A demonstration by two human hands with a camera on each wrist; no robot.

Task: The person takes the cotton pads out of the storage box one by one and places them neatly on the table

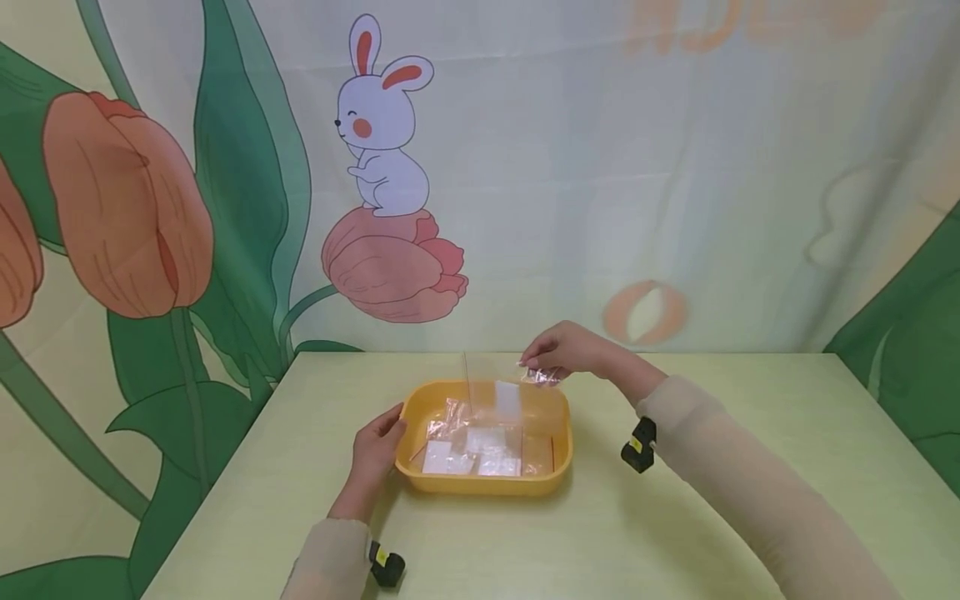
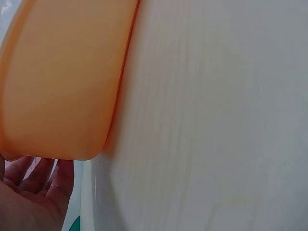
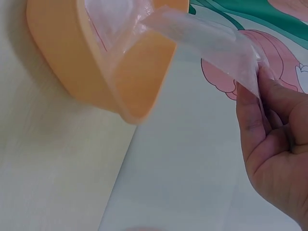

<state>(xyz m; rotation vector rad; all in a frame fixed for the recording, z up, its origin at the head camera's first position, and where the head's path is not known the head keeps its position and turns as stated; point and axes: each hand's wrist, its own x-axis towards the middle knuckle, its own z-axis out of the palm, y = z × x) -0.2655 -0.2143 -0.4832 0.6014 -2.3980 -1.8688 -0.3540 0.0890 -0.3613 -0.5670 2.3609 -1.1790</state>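
A yellow plastic tub (image 1: 483,486) with rounded corners stands on the table. My left hand (image 1: 377,450) grips its left end, thumb at the rim and fingers against the outside wall. In the left wrist view those fingers (image 2: 61,180) are partly hidden behind the tub. Over the tub's back right side, my right hand (image 1: 576,348) pinches a clear plastic bag (image 3: 207,41) by its gathered edge. The bag slants down toward the tub and overlaps its back rim in the head view. Several more clear bags (image 1: 447,458) with white patches lie inside the tub.
A pale yellow-green table (image 1: 712,500) carries the tub. Behind it hangs a cloth backdrop (image 1: 570,208) printed with tulips and a rabbit. Each wrist bears a small black camera, one by the left sleeve (image 1: 326,558), one by the right sleeve (image 1: 735,458).
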